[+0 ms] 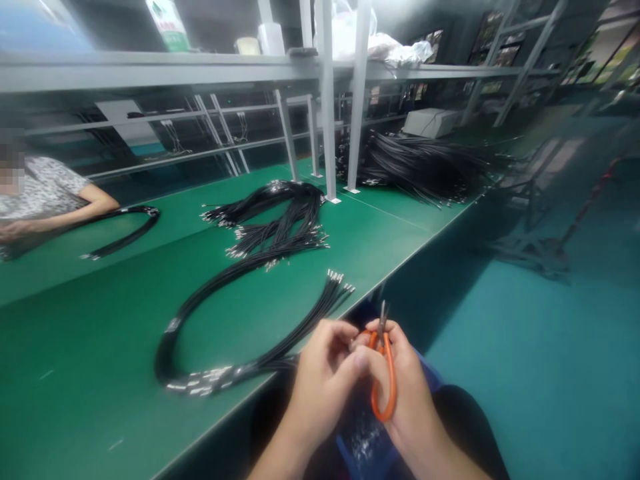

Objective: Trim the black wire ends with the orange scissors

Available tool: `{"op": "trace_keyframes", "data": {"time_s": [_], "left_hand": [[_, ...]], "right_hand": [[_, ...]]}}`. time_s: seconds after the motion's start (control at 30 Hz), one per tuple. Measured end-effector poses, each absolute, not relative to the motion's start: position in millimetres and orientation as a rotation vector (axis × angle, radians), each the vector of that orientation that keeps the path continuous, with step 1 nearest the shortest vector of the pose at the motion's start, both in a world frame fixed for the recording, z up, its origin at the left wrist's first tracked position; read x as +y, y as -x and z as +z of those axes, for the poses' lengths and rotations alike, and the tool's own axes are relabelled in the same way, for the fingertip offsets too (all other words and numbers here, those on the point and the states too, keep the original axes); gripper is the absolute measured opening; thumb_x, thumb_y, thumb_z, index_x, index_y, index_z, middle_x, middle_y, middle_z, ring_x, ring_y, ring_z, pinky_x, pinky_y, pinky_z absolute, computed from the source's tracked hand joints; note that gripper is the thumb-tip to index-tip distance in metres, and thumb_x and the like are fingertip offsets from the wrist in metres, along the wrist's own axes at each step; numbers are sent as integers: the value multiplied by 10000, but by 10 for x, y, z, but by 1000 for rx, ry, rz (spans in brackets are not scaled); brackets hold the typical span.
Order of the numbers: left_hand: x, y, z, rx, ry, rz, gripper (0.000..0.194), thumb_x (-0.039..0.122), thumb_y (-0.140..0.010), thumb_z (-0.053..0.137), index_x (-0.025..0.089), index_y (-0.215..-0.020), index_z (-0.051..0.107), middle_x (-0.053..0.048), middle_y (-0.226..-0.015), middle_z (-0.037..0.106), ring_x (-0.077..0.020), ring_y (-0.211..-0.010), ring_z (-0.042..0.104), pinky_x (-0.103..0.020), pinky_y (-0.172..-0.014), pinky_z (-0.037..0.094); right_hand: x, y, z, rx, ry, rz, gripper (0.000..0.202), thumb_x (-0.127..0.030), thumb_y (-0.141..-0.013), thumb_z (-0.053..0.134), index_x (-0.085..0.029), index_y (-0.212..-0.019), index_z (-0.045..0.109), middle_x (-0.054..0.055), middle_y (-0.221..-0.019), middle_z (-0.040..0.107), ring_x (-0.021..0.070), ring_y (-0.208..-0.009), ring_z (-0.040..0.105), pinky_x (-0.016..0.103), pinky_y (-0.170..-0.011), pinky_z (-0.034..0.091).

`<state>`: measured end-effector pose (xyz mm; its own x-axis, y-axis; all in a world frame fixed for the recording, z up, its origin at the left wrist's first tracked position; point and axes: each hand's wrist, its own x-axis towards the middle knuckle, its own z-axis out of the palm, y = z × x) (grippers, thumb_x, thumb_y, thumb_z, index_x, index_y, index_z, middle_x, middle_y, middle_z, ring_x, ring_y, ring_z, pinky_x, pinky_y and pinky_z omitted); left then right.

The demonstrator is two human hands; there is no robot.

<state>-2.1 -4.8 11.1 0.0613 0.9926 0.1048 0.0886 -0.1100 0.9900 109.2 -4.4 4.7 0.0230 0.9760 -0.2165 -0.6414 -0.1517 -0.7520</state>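
Observation:
Orange-handled scissors (389, 393) are held in my right hand (407, 377), their narrow metal blades pointing up and away from me. My left hand (323, 373) is closed right beside it, thumb and fingers pinched near the scissor handles; what is between them is too small to make out. A long bundle of black cables (170, 347) curves over the green table (100, 347) in a C shape, one end fanned out with silver tips, the other running behind my left hand. Both hands are past the table's front edge, over my lap.
More black cable bundles (295, 207) lie farther back, with a large pile (420, 163) behind the metal posts (327, 100). A person (45, 190) at the left handles another bundle. Below my hands is a blue container (373, 443) with small scraps.

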Motion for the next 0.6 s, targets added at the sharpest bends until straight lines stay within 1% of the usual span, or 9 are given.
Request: {"op": "trace_keyframes", "data": {"time_s": [0.07,0.13,0.23,0.33,0.5,0.6], "left_hand": [[-21,25,154,1134,-1331,1207,76,234,-787,650,163,-778,625,-5,-778,551,-127,-657,555,-245,-613,459],[5,49,179,1020,-1222,1197,108,219,-787,651,147,-709,631,1,-754,529,-116,-612,564,-251,-594,474],[30,98,169,882,-1127,1172,89,193,-790,652,132,-729,674,-5,-770,535,-108,-604,584,-247,-595,479],[36,119,124,802,-1066,1185,85,172,-798,642,124,-745,690,-18,-826,545,-90,-599,572,-239,-599,471],[12,77,80,850,-930,1265,122,183,-806,628,114,-708,649,-20,-864,531,-73,-602,531,-222,-598,458],[-5,44,86,889,-924,1261,91,193,-816,613,121,-766,638,-32,-884,543,-85,-635,526,-229,-626,456]], "right_hand": [[-59,-1078,49,-505,844,1536,376,-131,-647,755,-240,-897,497,-45,-711,616,115,-637,573,219,-561,428],[-72,-1075,42,-507,823,1561,350,-142,-673,742,-241,-902,496,-42,-714,613,119,-632,574,226,-558,429],[-86,-1085,22,-509,778,1595,310,-160,-714,713,-235,-917,492,-40,-706,602,113,-593,549,244,-567,436],[-84,-1099,6,-498,757,1621,310,-140,-714,699,-230,-924,489,-41,-707,596,106,-571,528,250,-579,438],[-55,-1096,-2,-494,723,1629,236,-116,-755,644,-228,-911,506,-39,-732,593,117,-627,553,246,-610,446],[-51,-1086,-7,-475,732,1635,222,-98,-759,635,-228,-895,518,-39,-754,598,111,-632,556,236,-610,445]]}}
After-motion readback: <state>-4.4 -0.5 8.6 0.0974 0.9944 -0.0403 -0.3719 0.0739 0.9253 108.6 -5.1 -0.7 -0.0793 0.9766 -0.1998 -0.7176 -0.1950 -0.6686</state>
